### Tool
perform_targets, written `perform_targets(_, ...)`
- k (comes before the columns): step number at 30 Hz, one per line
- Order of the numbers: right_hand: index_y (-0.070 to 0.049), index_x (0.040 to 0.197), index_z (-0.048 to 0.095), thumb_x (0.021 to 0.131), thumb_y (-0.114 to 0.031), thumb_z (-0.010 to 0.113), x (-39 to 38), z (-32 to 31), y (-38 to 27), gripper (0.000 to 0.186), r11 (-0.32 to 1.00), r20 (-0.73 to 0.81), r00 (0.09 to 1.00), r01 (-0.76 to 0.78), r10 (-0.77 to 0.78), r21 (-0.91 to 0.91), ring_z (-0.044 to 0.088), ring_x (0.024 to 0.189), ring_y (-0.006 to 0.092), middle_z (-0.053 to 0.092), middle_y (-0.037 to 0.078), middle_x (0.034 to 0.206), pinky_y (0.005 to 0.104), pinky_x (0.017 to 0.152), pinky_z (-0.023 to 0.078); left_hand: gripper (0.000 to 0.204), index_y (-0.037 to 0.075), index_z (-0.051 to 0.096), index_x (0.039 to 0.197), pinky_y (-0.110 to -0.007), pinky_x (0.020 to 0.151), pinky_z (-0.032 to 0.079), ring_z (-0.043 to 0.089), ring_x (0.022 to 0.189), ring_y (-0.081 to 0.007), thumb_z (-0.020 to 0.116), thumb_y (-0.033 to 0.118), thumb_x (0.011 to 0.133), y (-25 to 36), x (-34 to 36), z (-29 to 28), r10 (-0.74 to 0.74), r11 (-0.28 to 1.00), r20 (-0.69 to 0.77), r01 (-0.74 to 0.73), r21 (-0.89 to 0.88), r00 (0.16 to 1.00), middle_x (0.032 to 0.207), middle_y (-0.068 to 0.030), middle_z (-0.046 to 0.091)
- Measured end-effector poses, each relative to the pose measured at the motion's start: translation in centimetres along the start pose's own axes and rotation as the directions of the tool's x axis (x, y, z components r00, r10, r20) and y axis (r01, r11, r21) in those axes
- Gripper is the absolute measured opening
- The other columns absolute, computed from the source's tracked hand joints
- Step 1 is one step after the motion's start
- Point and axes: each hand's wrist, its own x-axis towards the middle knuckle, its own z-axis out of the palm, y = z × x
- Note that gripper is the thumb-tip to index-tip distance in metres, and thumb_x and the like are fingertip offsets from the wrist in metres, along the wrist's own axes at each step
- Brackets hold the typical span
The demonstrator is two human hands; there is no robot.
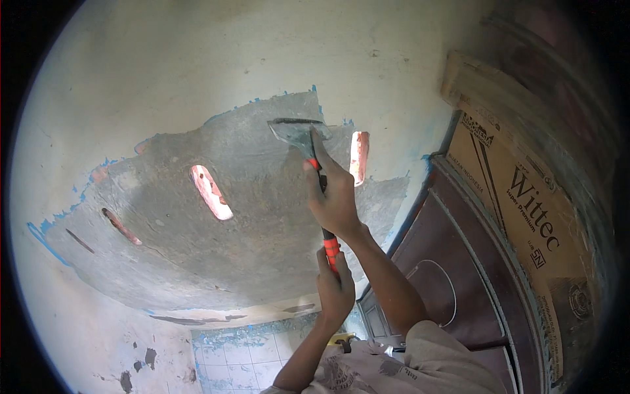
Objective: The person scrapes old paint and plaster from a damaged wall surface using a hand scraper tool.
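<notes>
I hold a long-handled scraper [299,136] with a wide metal blade and a red and black handle. My right hand [336,200] is closed round the upper shaft, one finger stretched along it toward the blade. Lower down, my left hand [336,289] wraps the handle's end below its red grip. The blade's edge lies at the wall, on a bare grey patch [262,157] close to its upper border. Cream paint [197,59] surrounds this patch, with ragged blue flakes along the boundary. Whether the edge presses into the surface I cannot tell.
Slot-shaped openings pierce the grey patch, a bright one [211,192] left of the blade and another [359,157] to its right. At the right stand a dark brown door [453,262] and flattened cardboard [499,190]. White tiles [236,358] with blue smears show at the bottom.
</notes>
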Motion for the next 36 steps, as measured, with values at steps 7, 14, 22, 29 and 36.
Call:
perform_targets(7,0.001,0.157,0.037,0.104,-0.007,0.055,0.9,-0.8,-1.1,0.057,0.99,0.083,0.987,-0.138,0.135,0.033,0.038,0.054,0.0025,0.044,-0.002,0.066,0.0228,0.05,0.033,0.036,-0.003,0.044,0.133,-0.026,0.046,0.038,0.048,0.05,-0.0061,0.043,0.026,0.111,0.4,0.1,-0.3,-0.02,0.999,0.034,0.021,-0.032,0.999,0.061,0.0012,0.05)
perform_targets(14,-0.001,0.157,0.038,0.105,-0.01,0.054,0.8,-0.2,-0.6,0.055,0.992,0.061,0.991,-0.125,0.123,0.025,0.037,0.054,0.0016,0.041,-0.005,0.063,0.0229,0.048,0.032,0.037,-0.004,0.044,0.134,-0.027,0.046,0.039,0.05,0.05,-0.0069,0.044,0.025,0.111,0.8,0.4,-0.5,0.007,0.999,0.022,-0.008,0.045,1.0,0.061,0.0001,0.051)
perform_targets(22,-0.001,0.156,0.038,0.106,-0.014,0.053,0.4,-0.2,-0.7,0.054,0.982,0.058,0.984,-0.174,0.169,0.079,0.038,0.053,0.0026,0.045,-0.003,0.063,0.0228,0.049,0.033,0.032,-0.002,0.043,0.131,-0.033,0.047,0.041,0.057,0.051,-0.0162,0.045,0.022,0.11,1.3,0.1,-0.4,0.015,1.0,0.027,-0.015,0.013,1.0,0.062,-0.0081,0.055)
perform_targets(29,0.0,0.156,0.038,0.106,-0.015,0.053,3.4,-0.5,-2.1,0.055,0.99,0.034,0.991,-0.132,0.131,0.039,0.037,0.053,0.0033,0.045,-0.002,0.064,0.0239,0.049,0.033,0.028,-0.001,0.042,0.128,-0.04,0.048,0.043,0.064,0.053,-0.0284,0.047,0.02,0.109,3.3,1.9,-1.1,0.024,0.999,0.055,-0.027,0.043,0.998,0.065,-0.0188,0.06)
perform_targets(36,-0.001,0.157,0.038,0.106,-0.014,0.053,1.1,-0.6,-1.3,0.054,0.983,0.08,0.983,-0.168,0.163,0.073,0.032,0.053,0.0031,0.039,-0.006,0.063,0.0236,0.049,0.029,0.038,-0.006,0.046,0.132,-0.029,0.046,0.038,0.051,0.05,-0.0084,0.045,0.025,0.11,2.2,-0.1,-0.4,-0.023,0.999,0.012,0.023,0.03,1.0,0.062,-0.0025,0.052)
